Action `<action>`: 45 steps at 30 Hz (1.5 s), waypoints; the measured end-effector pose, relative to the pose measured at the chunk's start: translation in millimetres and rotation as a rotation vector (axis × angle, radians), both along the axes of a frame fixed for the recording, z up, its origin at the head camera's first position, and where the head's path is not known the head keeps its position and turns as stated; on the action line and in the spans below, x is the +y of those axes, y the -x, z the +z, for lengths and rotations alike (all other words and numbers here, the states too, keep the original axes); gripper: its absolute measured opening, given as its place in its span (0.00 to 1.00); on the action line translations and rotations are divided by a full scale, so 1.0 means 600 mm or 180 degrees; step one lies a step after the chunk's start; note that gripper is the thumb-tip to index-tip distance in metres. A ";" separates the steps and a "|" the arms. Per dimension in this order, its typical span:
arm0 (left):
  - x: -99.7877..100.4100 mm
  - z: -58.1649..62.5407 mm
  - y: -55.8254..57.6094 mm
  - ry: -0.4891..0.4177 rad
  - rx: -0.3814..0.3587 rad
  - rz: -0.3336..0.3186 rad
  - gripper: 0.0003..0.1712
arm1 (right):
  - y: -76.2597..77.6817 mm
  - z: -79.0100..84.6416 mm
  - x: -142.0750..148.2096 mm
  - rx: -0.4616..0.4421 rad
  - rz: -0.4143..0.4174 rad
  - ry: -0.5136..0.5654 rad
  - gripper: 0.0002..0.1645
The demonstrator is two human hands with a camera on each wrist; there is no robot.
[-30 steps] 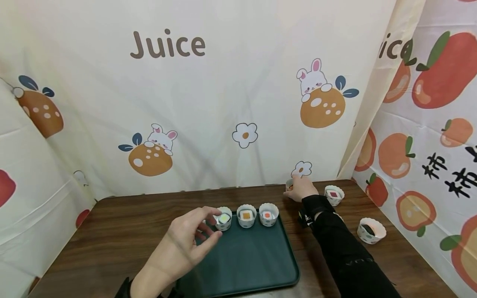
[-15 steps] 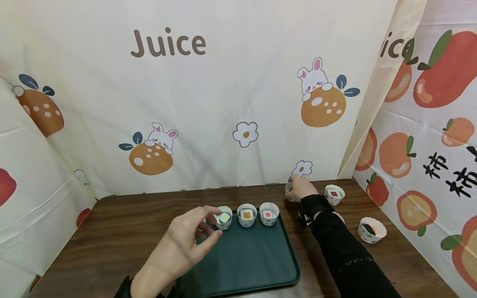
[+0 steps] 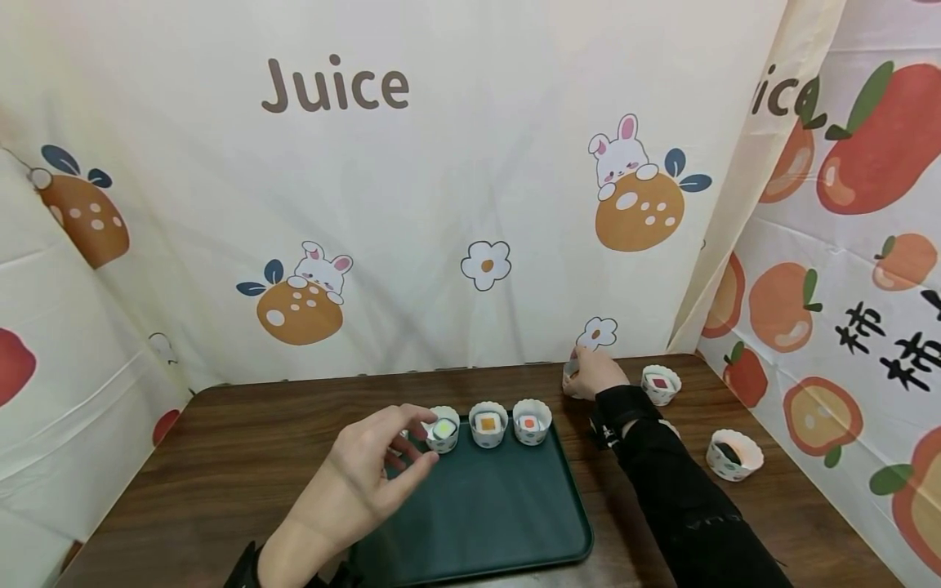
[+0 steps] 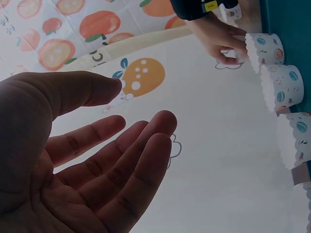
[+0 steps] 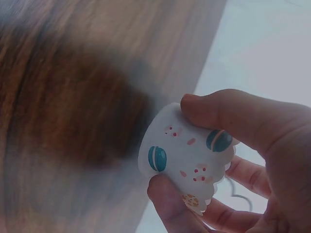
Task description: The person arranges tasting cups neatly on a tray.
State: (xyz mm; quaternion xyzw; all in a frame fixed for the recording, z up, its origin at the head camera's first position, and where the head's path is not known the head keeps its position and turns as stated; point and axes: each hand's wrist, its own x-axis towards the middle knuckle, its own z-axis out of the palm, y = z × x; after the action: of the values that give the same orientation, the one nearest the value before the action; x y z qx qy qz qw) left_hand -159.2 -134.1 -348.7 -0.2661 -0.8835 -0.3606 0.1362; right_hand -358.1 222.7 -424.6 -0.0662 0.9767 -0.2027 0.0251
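At the back of the table my right hand (image 3: 599,374) grips a white scalloped paper baking cup (image 5: 189,160) printed with blue macarons, thumb and fingers on its side. What this cup contains is hidden in the right wrist view. My left hand (image 3: 375,465) hovers over the left of the dark green tray (image 3: 507,514), fingers loosely bent with nothing between them. Close to its fingertips stands a paper cup with a light green and white piece (image 3: 443,429). Beside it are a cup with an orange-yellow square (image 3: 488,423) and one with an orange-red square (image 3: 529,423).
Right of my right hand stands a cup with a dark red square (image 3: 660,384). Nearer the right edge is a cup with a black piece (image 3: 735,456), and another cup is mostly covered by my right sleeve (image 3: 669,490). A printed cloth (image 3: 412,196) hangs behind the table.
My right hand's grip on the baking cup has shifted slightly, and more of the cup's side shows. The left hand and the cups on the tray stay in place.
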 end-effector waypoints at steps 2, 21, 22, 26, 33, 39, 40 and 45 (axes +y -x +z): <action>-0.001 0.000 0.000 0.0002 0.0011 0.0000 0.18 | -0.004 0.007 -0.003 0.0037 0.0027 0.0040 0.27; 0.000 0.001 0.004 0.0033 -0.0155 0.0148 0.19 | -0.083 0.072 -0.018 0.0550 0.0493 0.0403 0.29; 0.000 0.000 0.004 0.0028 -0.0153 0.0150 0.19 | -0.090 0.074 -0.019 0.0596 0.0516 0.0412 0.28; -0.001 0.000 0.005 0.0022 -0.0173 0.0147 0.19 | -0.118 0.077 -0.026 0.0718 0.0532 0.0435 0.28; -0.002 0.000 0.005 0.0021 -0.0262 0.0156 0.18 | -0.173 0.083 -0.037 0.0913 0.0568 0.0459 0.26; -0.003 -0.002 0.006 -0.0018 -0.0160 0.0035 0.17 | -0.215 0.088 -0.047 0.1090 0.0646 0.0436 0.29; -0.003 -0.003 0.006 -0.0019 -0.0146 0.0025 0.17 | -0.221 0.089 -0.050 0.1113 0.0658 0.0435 0.29; 0.000 -0.005 0.007 0.0017 -0.0132 -0.0014 0.17 | -0.250 0.094 -0.061 0.1086 0.0664 0.0494 0.32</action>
State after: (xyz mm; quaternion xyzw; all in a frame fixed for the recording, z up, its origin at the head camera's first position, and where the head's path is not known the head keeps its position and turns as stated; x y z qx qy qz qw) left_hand -163.6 -134.3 -352.0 -0.2609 -0.8865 -0.3640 0.1163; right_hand -208.1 186.0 -368.0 -0.2020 0.9361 -0.2595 -0.1249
